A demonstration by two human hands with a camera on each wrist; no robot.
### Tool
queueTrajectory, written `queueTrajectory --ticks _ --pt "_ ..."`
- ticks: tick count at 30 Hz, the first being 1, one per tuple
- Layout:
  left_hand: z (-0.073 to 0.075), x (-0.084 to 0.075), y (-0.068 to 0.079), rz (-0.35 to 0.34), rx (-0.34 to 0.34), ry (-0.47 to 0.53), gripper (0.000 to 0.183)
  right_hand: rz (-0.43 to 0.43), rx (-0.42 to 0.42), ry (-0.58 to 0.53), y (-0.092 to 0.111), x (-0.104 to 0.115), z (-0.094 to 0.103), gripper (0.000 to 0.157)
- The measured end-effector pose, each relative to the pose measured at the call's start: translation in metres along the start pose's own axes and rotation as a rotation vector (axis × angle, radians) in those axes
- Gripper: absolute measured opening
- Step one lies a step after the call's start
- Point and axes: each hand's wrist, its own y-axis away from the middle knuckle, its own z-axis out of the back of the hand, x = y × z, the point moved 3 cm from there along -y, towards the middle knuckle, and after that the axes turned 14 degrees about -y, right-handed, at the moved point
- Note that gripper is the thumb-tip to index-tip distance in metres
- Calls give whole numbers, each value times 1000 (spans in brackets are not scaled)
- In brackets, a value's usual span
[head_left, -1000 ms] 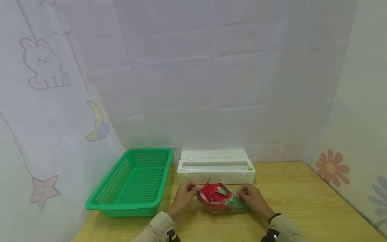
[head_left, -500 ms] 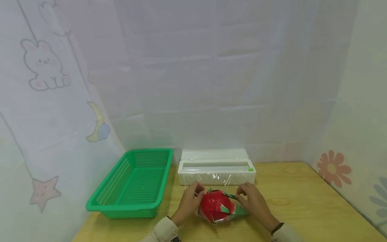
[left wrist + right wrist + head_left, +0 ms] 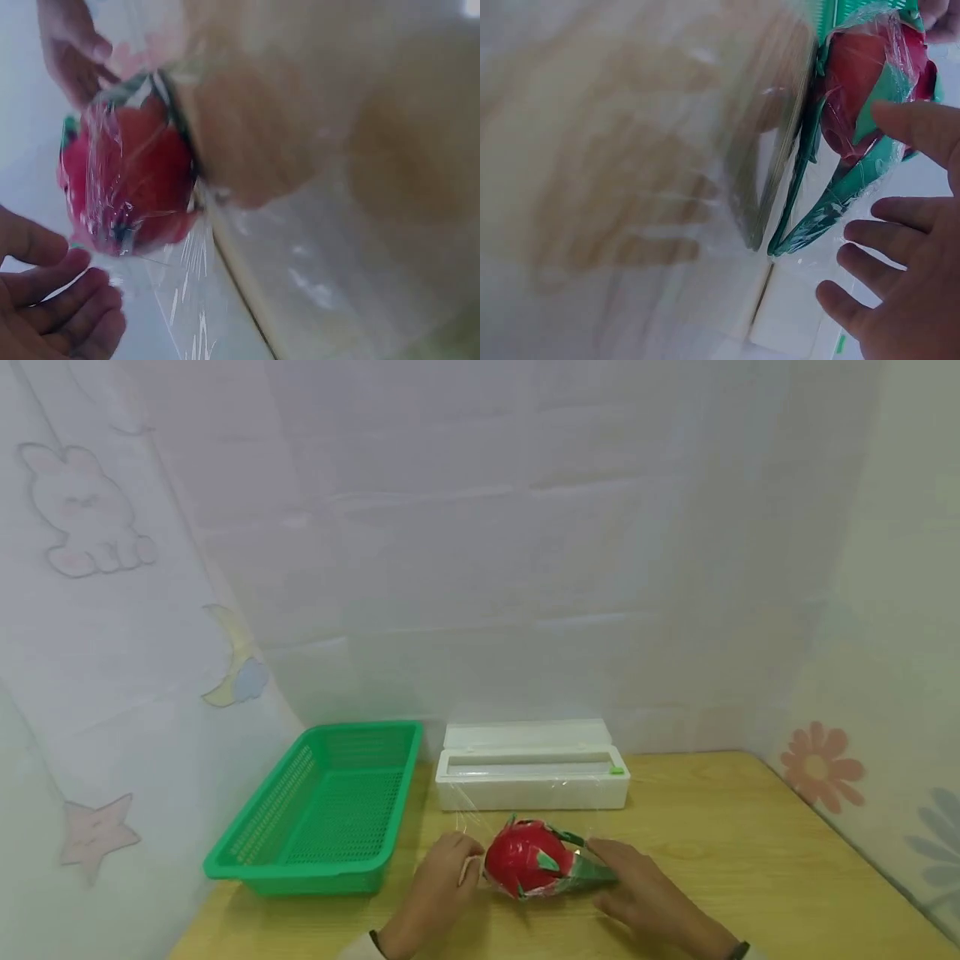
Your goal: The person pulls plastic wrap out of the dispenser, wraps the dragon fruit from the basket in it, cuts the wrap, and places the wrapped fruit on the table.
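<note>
A red dragon fruit [image 3: 519, 857] with green scales and a long green end lies on the table, covered in clear cling film [image 3: 105, 172]. At its left side, my left hand [image 3: 442, 881] has loosely bent fingers close to the film; the left wrist view shows the thumb apart from the lower fingers. My right hand [image 3: 641, 885] is by the green end, its fingers [image 3: 889, 240] spread and straight beside the wrapped fruit in the right wrist view. Film stretches from the fruit back to a white cling film dispenser [image 3: 532, 795], whose lid is up.
A green plastic basket [image 3: 315, 878] stands left of the dispenser on the wooden table [image 3: 720, 843]. On the dispenser's right end sits a small green cutter slider [image 3: 617, 770]. A printed curtain [image 3: 480, 568] hangs behind and on both sides.
The dragon fruit was turned, and its round red body faces up now. Both hands, earlier pinching the film's edges, have loosened and lowered beside the fruit. The head view shifted slightly.
</note>
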Motion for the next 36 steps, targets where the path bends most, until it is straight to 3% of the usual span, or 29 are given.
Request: queueTrajectory --ticks 4,8,13,16,19,22,25,27,32,36 --pt "2 -12 11 4 181 20 5 -38 56 -10 -3 -2 -2 76" --pt "2 -16 13 21 251 -8 12 -56 55 -16 -7 -2 -4 78" --pt "-1 -14 13 64 370 -38 38 -40 30 -14 -12 -5 -6 79" --pt "-6 -12 13 70 405 -94 57 -52 23 -2 -14 -7 -6 81" --pt "-10 -8 11 58 411 -170 59 -63 18 14 -17 -8 -7 82" --pt "-12 -4 9 33 418 -226 43 -70 22 36 -21 -7 -7 82" --pt "-11 -3 8 6 421 -237 21 -82 32 56 -23 -7 -9 83" --pt "-10 -2 8 -14 406 -228 16 -90 37 65 -24 -7 -9 83" --pt "-1 2 9 -103 321 -124 22 -78 36 76 -26 -5 -11 79" --pt "10 6 8 -211 186 -44 21 -64 35 98 -28 -4 -12 79"
